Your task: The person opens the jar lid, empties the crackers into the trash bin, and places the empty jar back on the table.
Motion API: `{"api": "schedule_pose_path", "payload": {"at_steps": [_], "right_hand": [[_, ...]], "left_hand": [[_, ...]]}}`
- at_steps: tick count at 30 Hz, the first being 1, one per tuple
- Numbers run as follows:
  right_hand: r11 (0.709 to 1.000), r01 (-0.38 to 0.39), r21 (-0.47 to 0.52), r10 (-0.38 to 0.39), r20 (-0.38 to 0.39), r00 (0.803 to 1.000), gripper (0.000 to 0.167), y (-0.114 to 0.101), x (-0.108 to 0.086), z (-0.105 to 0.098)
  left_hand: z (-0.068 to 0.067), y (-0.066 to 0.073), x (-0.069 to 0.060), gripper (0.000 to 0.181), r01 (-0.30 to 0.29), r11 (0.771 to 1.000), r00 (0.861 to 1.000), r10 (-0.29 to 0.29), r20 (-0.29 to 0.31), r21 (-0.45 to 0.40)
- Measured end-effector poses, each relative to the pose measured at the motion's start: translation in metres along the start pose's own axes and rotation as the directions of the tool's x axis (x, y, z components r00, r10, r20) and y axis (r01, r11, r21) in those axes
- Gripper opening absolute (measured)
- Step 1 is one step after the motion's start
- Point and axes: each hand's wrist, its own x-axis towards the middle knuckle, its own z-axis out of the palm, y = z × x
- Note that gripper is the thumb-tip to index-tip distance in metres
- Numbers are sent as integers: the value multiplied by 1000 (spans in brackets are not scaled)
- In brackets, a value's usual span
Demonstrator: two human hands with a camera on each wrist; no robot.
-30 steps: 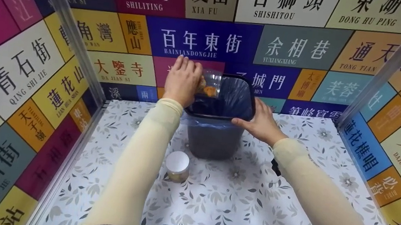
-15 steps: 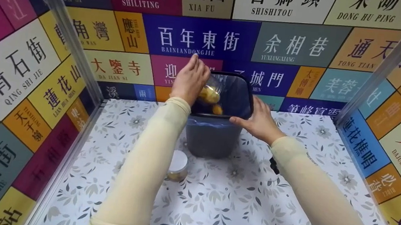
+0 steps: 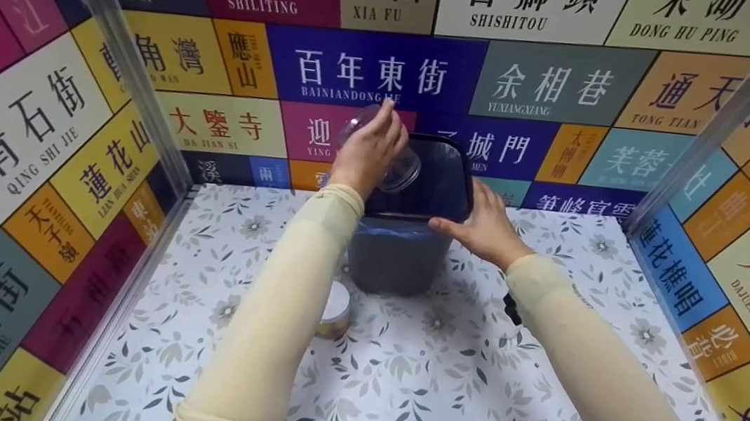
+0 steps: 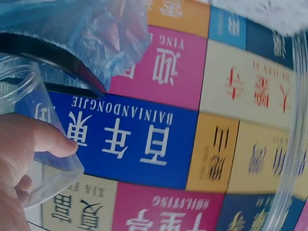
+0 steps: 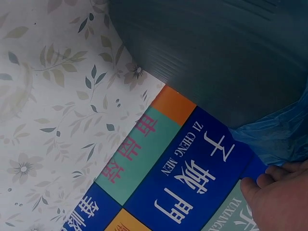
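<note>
My left hand (image 3: 369, 150) grips a clear plastic jar (image 3: 402, 173), tipped mouth-down over the left part of a dark bin (image 3: 399, 263). In the left wrist view the jar (image 4: 57, 168) looks empty, its threaded mouth by the bin's black rim (image 4: 57, 57). My right hand (image 3: 486, 227) holds the bin's right side, thumb on the front rim; in the right wrist view its fingers (image 5: 276, 178) lie at the blue liner (image 5: 274, 139). What lies inside the bin is too dark to tell.
A small jar with a white lid (image 3: 336, 303) stands on the floral table cover (image 3: 425, 386), in front of the bin and right beside my left sleeve. Panels printed with signs (image 3: 373, 69) rise behind and at both sides.
My left hand has moved right and tilted the jar further over; the yellow pieces that were in it have dropped out into the bin. My right hand has stayed at the rim.
</note>
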Motion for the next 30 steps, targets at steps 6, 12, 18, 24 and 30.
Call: {"api": "schedule_pose_path", "payload": {"at_steps": [6,12,18,24,30], "right_hand": [[1000,-9,14,9,6,1000,120,1,1,1],[1000,5,17,-5,-8,1000,116,3,2,2],[1000,20,4,-20,-33,999,115,5,3,2],[999,45,-29,-45,-20,999,113,6,4,2],[999,28,-21,-28,-15,999,114,4,3,3]], "left_hand": [[9,9,-14,74,363,743,910,-413,41,-562],[2,36,-31,86,286,269,670,-743,-9,-920],[-23,72,-52,92,69,-14,455,-889,44,-997],[-45,120,-80,98,2,-83,443,-893,75,-997],[-51,178,-104,97,-31,-8,496,-868,-8,-999]]}}
